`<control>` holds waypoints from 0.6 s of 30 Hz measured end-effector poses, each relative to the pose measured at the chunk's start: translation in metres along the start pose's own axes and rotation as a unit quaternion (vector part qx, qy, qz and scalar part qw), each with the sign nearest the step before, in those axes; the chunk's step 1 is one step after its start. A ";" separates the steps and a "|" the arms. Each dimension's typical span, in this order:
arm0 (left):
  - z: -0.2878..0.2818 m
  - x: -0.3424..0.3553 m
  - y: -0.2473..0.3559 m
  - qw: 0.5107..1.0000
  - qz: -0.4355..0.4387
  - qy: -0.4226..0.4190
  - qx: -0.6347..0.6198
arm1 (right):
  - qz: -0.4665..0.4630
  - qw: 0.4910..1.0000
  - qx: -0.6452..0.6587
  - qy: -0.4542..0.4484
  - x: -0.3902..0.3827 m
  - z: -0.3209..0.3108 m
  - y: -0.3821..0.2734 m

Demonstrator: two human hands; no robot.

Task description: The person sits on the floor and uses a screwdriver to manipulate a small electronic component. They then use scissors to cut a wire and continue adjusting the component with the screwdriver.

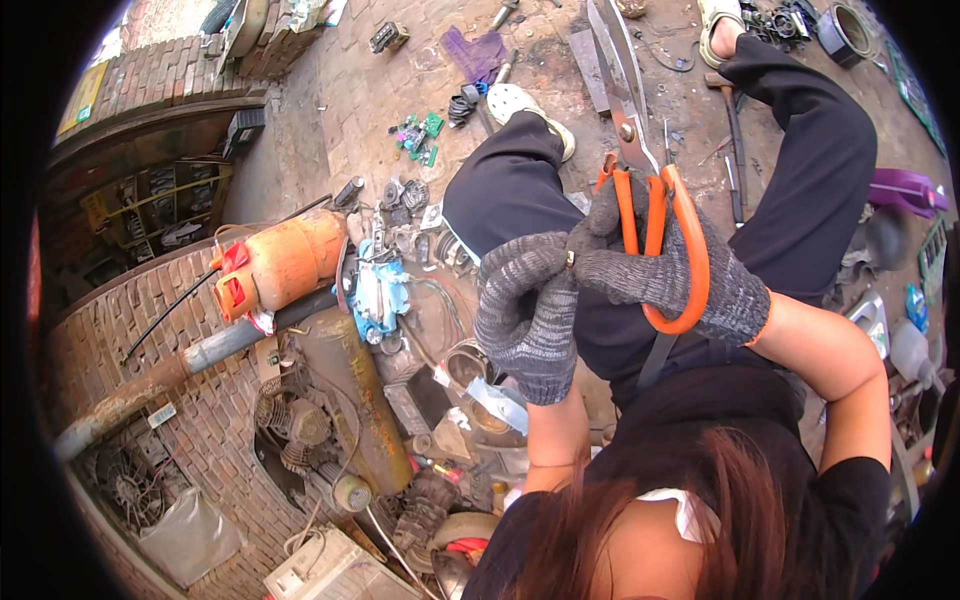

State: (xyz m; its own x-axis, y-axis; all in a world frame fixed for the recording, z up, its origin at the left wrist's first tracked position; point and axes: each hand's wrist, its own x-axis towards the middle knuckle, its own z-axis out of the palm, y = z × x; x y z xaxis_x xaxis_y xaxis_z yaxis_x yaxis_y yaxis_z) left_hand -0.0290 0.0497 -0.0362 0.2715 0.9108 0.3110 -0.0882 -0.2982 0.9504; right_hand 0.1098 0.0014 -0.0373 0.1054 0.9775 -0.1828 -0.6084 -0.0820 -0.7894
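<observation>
Grey knitted work gloves cover both my hands, which meet in front of my lap. My left hand [528,310] is closed, with thumb and forefinger pinching a tiny brass-coloured piece [570,259], too small to name. The right thumb and fingertips touch that same piece from the other side. In my right hand [690,275] hangs a pair of large shears [628,110] with orange handles, one loop around the hand. Their long metal blades point away from me, slightly apart, with nothing seen between them.
An orange gas cylinder [290,262] lies at left beside a rusty pipe [150,395]. Green circuit board pieces [418,138], a purple cloth [474,54] and a hammer [733,140] lie on the brick floor. Scrap parts crowd both sides of my legs.
</observation>
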 end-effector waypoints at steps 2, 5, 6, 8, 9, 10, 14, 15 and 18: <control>-0.001 -0.002 0.000 1.000 0.009 0.007 0.021 | -0.004 1.000 0.005 -0.003 0.002 0.000 0.003; -0.003 0.001 0.001 0.998 0.026 -0.026 0.058 | -0.005 1.000 0.030 -0.008 0.004 -0.003 0.007; -0.003 0.001 0.002 0.999 0.013 -0.026 0.044 | -0.003 0.999 0.049 -0.013 0.004 -0.005 0.008; -0.003 0.001 0.003 0.999 -0.011 -0.026 0.016 | -0.015 0.999 0.036 -0.012 0.005 -0.007 0.013; -0.003 0.001 0.002 1.000 -0.009 -0.022 0.003 | -0.028 1.000 0.004 -0.007 0.005 -0.008 0.016; -0.001 0.000 0.001 1.000 -0.006 -0.017 -0.011 | -0.032 0.999 -0.005 -0.010 0.005 -0.009 0.017; -0.001 0.003 0.008 0.998 -0.044 -0.031 -0.019 | -0.025 0.999 -0.018 -0.038 0.005 -0.011 0.013; -0.002 0.003 0.008 0.998 -0.046 -0.042 -0.014 | -0.028 0.997 -0.050 -0.043 0.006 -0.013 0.009; -0.005 0.002 0.010 0.997 -0.058 -0.058 -0.002 | -0.022 0.999 -0.020 -0.044 0.005 -0.013 0.008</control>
State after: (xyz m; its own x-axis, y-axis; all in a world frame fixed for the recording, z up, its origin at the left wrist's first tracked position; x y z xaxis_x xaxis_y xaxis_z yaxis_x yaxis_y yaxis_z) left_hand -0.0346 0.0503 -0.0262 0.3882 0.9001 0.1980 -0.0539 -0.1923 0.9799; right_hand 0.1157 0.0031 -0.0520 0.0608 0.9934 -0.0971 -0.5729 -0.0450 -0.8184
